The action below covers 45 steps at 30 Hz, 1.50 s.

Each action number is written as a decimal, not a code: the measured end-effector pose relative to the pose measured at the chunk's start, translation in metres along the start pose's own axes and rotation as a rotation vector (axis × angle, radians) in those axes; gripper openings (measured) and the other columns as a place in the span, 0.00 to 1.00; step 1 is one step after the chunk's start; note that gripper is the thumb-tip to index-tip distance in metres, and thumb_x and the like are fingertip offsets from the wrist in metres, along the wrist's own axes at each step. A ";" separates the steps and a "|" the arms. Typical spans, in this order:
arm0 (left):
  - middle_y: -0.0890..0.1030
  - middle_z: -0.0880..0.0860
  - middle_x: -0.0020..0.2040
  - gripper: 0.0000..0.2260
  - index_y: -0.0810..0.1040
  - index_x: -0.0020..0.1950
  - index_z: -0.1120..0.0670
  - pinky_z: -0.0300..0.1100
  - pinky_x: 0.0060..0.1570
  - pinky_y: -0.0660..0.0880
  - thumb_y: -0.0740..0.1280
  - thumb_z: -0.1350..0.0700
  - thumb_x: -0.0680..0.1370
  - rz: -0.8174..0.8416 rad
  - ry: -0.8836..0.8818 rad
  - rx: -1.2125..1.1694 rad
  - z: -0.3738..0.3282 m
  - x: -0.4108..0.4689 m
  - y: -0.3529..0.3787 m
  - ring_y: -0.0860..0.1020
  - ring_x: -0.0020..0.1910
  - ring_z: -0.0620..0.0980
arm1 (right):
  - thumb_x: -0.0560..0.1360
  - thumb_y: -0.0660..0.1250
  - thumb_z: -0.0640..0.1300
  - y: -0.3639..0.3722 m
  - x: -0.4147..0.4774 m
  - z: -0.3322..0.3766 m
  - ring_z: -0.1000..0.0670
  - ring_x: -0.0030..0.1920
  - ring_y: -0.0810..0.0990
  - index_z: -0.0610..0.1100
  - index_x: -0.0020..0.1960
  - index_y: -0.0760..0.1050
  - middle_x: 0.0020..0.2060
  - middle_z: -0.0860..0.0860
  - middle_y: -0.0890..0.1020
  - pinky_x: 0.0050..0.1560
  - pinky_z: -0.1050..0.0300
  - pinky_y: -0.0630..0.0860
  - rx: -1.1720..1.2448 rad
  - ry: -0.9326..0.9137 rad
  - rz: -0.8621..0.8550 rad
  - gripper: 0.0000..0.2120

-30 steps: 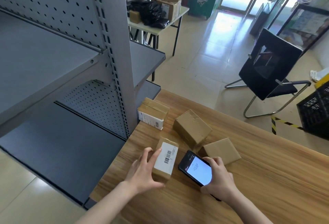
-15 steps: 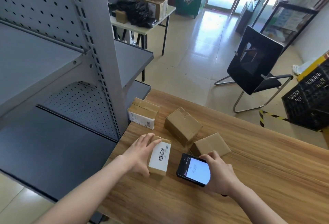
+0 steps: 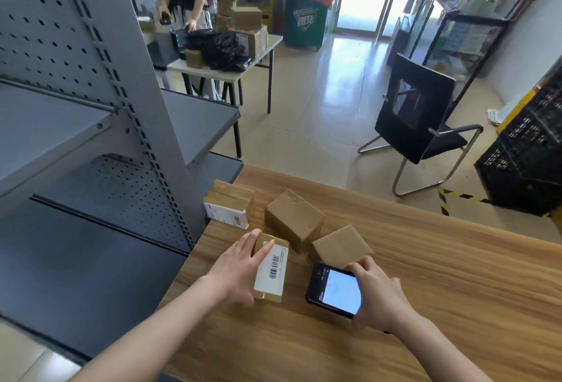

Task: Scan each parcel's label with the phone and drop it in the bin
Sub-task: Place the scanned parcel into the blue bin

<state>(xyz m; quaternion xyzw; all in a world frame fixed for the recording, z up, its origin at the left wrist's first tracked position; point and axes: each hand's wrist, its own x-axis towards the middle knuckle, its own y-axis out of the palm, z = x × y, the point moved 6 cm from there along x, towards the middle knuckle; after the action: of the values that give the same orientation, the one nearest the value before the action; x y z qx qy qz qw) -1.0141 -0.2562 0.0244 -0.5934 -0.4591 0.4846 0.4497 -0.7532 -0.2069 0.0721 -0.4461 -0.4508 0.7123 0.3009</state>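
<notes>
A small cardboard parcel (image 3: 271,269) with a white barcode label on top lies on the wooden table (image 3: 456,290). My left hand (image 3: 235,266) grips its left side, fingers curled over the far end. To its right my right hand (image 3: 378,296) holds a black phone (image 3: 333,290), screen lit and facing up, low over the table. Three more parcels lie just beyond: a labelled one (image 3: 228,207) at the table's left corner, a plain one (image 3: 293,219) in the middle, and another plain one (image 3: 340,248) touching the phone's far end.
A grey metal shelf unit (image 3: 121,108) stands close on the left. A black crate (image 3: 529,150) sits on the floor at far right, beside a black chair (image 3: 416,117). At the back a person stands at a white table (image 3: 225,68) stacked with boxes and black bags.
My head has lifted, showing more of the room. My left hand slid from the parcel's near end up along its left side. The phone stays to its right.
</notes>
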 end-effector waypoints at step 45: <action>0.41 0.46 0.75 0.55 0.47 0.76 0.37 0.43 0.69 0.66 0.68 0.26 0.55 0.585 1.586 0.082 -1.221 -0.189 0.226 0.54 0.76 0.53 | 0.69 0.71 0.54 0.332 -0.898 -0.548 0.53 0.66 0.67 0.54 0.67 0.61 0.64 0.53 0.64 0.61 0.71 0.62 1.199 1.955 -1.027 0.31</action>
<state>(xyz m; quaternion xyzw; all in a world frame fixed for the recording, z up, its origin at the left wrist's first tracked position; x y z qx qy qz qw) 0.1964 -0.5890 -0.0129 -0.8358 0.1826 0.0379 0.5164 0.1128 -0.8849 -0.0111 -0.3532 0.2330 -0.0220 0.9058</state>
